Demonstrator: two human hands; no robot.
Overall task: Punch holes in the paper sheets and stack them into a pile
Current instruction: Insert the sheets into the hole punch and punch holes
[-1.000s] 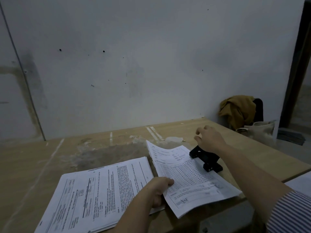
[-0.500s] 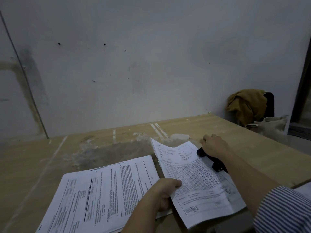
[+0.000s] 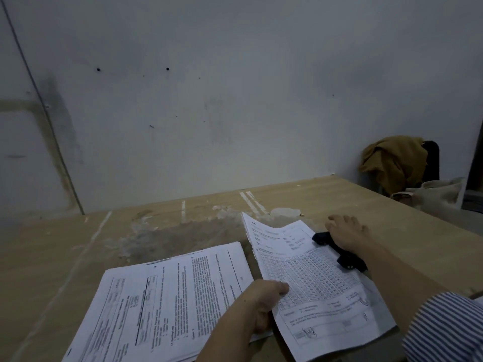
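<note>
Sheet (image 3: 313, 283) with the printed grid lies on the wooden table (image 3: 78, 244), its right edge at the black hole punch (image 3: 350, 262) and its far corner curling up. Your right hand (image 3: 345, 235) rests flat on the punch with fingers spread, while your left hand (image 3: 261, 301) pinches the sheet's left edge, thumb on top. The paper pile (image 3: 170, 296) lies just left of it, beneath your left forearm.

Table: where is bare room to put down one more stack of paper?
Free: the table left of the paper pile, and the worn strip between the pile and the wall. Crowded: near right, where the left hand holds a sheet at the hole punch under the right hand.
</note>
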